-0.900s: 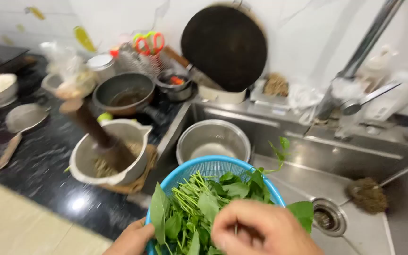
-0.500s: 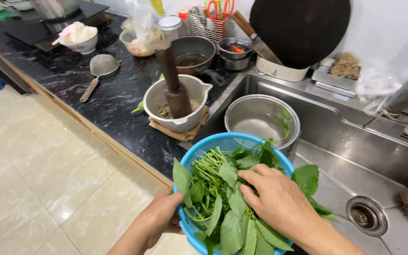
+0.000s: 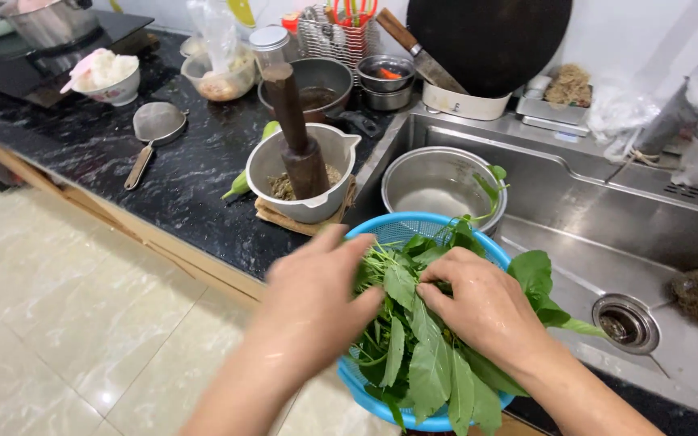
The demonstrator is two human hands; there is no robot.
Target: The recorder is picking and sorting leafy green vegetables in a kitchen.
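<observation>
Your bare left hand (image 3: 317, 303) and bare right hand (image 3: 486, 311) wear no gloves, rings or watch; both forearms are sleeveless, with a wet sheen.

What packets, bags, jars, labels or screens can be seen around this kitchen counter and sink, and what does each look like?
Clear plastic bag: back of the black counter, standing in a clear bowl, crumpled, pale food inside.
Clear jar with silver lid: behind the wooden pestle, cylindrical, no label that I can make out.
Crumpled clear plastic wrap: behind the steel sink, beside the tap, whitish.
Labels, signs, screens: none visible.
</observation>
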